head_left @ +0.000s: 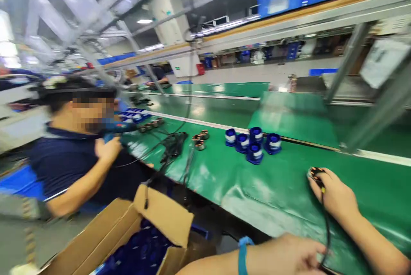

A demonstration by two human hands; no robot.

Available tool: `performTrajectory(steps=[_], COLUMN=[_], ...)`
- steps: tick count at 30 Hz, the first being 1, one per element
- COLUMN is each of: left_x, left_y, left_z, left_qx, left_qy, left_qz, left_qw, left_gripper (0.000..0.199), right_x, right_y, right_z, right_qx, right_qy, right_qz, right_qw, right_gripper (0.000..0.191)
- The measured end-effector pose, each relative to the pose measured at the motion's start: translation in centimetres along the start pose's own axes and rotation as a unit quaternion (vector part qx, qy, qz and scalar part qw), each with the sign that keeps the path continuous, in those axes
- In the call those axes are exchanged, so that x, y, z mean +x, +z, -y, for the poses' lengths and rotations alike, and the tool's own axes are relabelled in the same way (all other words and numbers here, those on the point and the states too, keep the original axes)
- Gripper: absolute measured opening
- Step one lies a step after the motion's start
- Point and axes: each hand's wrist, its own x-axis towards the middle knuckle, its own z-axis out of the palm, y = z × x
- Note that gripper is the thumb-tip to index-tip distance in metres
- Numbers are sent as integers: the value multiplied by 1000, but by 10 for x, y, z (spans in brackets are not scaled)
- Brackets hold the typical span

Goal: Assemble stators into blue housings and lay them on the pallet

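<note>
Holding the small wire-wound part (315, 173) over the green worktop (282, 189), my right hand (338, 195) has its fingers closed. Its black cable (326, 223) runs down to my left hand (297, 251), fingers half-curled, grip unclear. I judge this step as cable handling, calling for slack. Beyond stand five blue housings (254, 153).

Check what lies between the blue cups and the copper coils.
Only bare green mat lies between the blue cups and the copper coils; the head view shows it.
</note>
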Motion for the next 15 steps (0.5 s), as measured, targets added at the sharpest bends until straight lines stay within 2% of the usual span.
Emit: performTrajectory(steps=[1,2,4,6,7,9,11,13,15], left_x=[14,30,66,110,134,179,212,230,234], left_y=[-2,-9,-36,-73,-92,-122,-139,-138,-121], left_z=[-2,-3,-3,1,3,7,8,8,9], left_qx=[22,55,138,257,328,448,514,541,553], left_qy=[-3,-7,-2,22,31,10,-29,-48,-19], left_qz=[-28,-81,-224,-350,-382,-407,-395,-378,-369], left_qw=[999,995,965,901,863,796,761,750,747], left_gripper=[42,38,35,36,37,42,44,36,25], right_x=[-1,0,4,9,10,11,11,12,16], right_y=[-3,-4,-2,2,3,6,5,0,-12], right_z=[-11,-20,-34,-45,-50,-56,-61,-63,-61], right_qx=[-10,-16,-23,-11,4,45,92,140,193], right_qy=[32,62,114,141,146,144,138,127,107], right_qz=[9,24,69,94,99,96,73,24,-41], right_qw=[999,998,991,985,984,984,983,982,974], right_gripper=[31,27,21,16,14,12,10,8,6])
